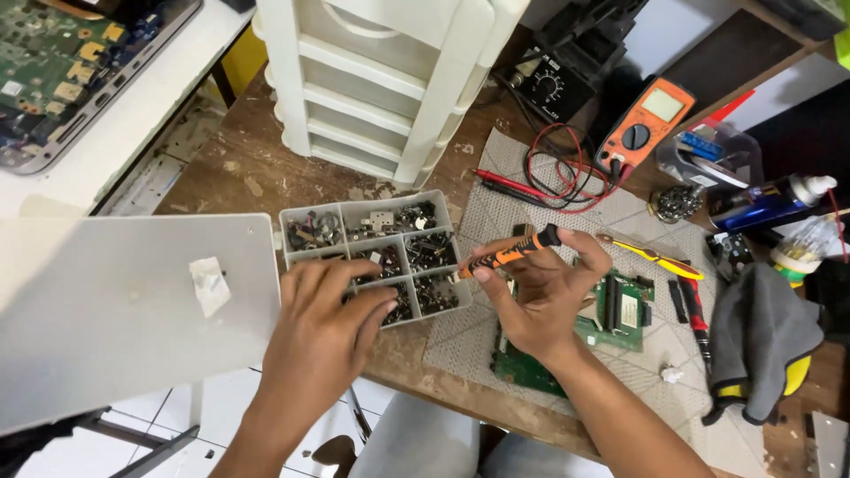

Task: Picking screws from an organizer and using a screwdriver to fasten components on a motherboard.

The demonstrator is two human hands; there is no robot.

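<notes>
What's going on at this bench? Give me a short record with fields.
Left hand: left hand reaches, fingers down, into the compartment box of small dark parts
Right hand: right hand holds an orange-black screwdriver
Under right hand: green circuit board on a patterned mat
Nearby: orange multimeter, white drawer unit, grey cloth

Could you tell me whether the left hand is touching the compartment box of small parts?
Touching: the head view shows the left hand with fingers resting in the parts box.
</notes>
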